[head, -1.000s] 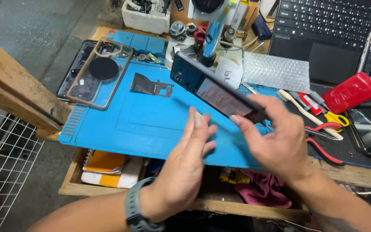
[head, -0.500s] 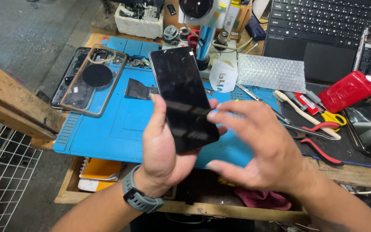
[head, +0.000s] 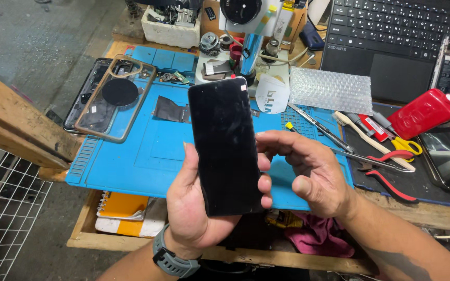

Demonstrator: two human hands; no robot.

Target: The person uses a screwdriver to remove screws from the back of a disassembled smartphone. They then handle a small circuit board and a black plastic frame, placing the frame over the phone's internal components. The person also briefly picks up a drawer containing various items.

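Over on the left of the bench [head: 105,237], a phone back shell [head: 87,93] lies on the blue work mat [head: 131,161] with a clear case [head: 114,99] resting on top of it, both set aside and untouched. Just right of them a small dark flex part [head: 172,109] lies loose on the mat.

In the middle, the left hand [head: 196,208] holds a black smartphone [head: 224,145] upright above the mat's near edge, screen toward the wearer. The grip is closed around its lower half, thumb along the left edge and fingertips wrapping the right edge. The screen is dark and looks whole, and its glass sits flush in the frame from what I can see. I'd judge the screen side is assembled, while the shell on the mat, if it belongs to this phone, suggests the back is not yet fitted; the rear is hidden from here.

The right hand [head: 311,174] hovers just beside the phone's right edge, fingers curled loosely and holding nothing, not clearly touching the phone.

Further right, tweezers [head: 316,125], a brush [head: 363,136], red-handled cutters [head: 391,171] and a red glue bottle [head: 425,112] lie unused, near a sheet of bubble wrap [head: 332,89].
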